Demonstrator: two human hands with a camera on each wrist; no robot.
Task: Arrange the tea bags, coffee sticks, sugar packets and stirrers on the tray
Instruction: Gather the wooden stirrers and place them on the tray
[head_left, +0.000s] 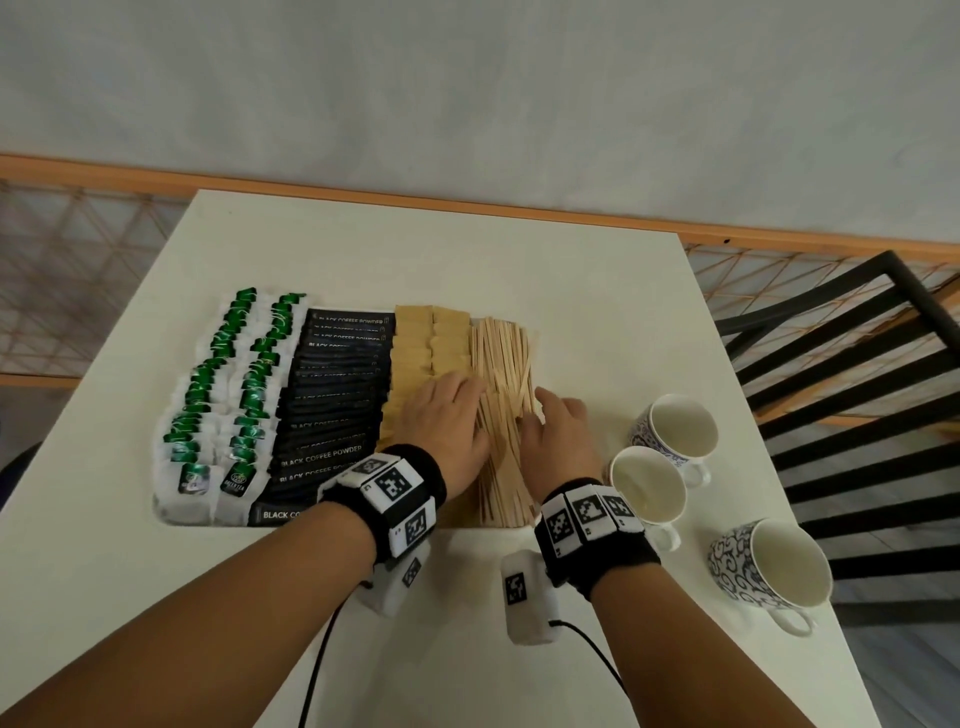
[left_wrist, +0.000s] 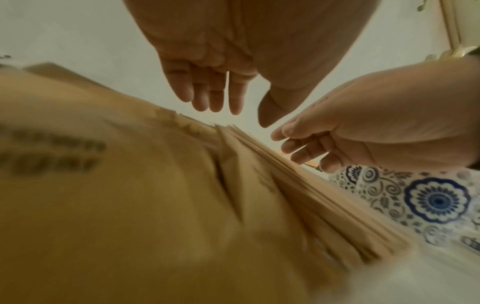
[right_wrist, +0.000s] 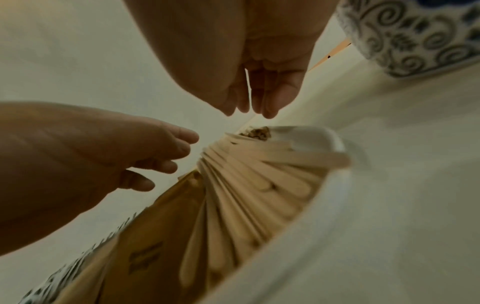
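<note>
Your tray (head_left: 165, 512) sits on the white table (head_left: 467, 249), packed in columns. Tea bags (head_left: 228, 384): two columns, green tags, too overlapped to count. Coffee sticks (head_left: 332, 405): one black column, count unreadable. Sugar packets (head_left: 431, 338): two brown columns, partly under your left hand (head_left: 447, 421). Stirrers (head_left: 504, 374): one loose pile at the tray's right end, far too many to count.

Your left hand lies flat with fingers straight, at the pile's left edge. Your right hand (head_left: 558, 431) flanks the pile's right edge, fingers relaxed, gripping nothing.

Cups (head_left: 672, 434): three, patterned blue and white, standing right of the tray, just beside your right wrist. Black chair (head_left: 857, 374) beyond the table's right edge.
</note>
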